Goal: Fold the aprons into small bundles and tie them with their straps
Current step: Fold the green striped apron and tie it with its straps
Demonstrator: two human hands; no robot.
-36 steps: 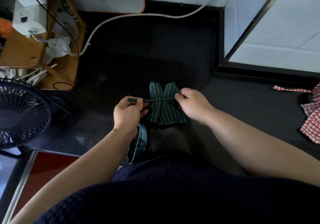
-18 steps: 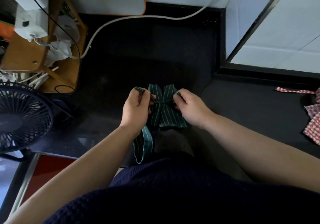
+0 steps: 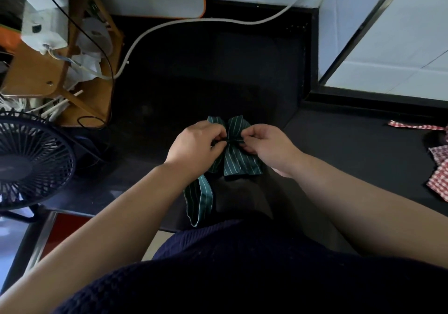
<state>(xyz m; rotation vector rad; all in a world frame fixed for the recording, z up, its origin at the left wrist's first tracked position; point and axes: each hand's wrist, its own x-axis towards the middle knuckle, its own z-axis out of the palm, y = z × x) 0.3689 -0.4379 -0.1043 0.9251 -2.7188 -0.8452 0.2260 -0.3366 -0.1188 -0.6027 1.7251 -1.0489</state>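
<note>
Pinching the thin strap cinched round the green striped apron bundle, the left hand and right hand grip it with curled fingers; the bundle lies mid-frame on the dark table.

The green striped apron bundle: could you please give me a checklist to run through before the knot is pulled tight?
1. Left hand pinches the thin strap at the bundle's waist: ok.
2. Right hand pinches the thin strap on the other side: ok.
3. Green striped apron bundle cinched at its middle: ok.
4. Knot finished: cannot tell, fingers hide it.
5. Wide striped band tucked in: not ok, it trails loose below the left hand.
</note>
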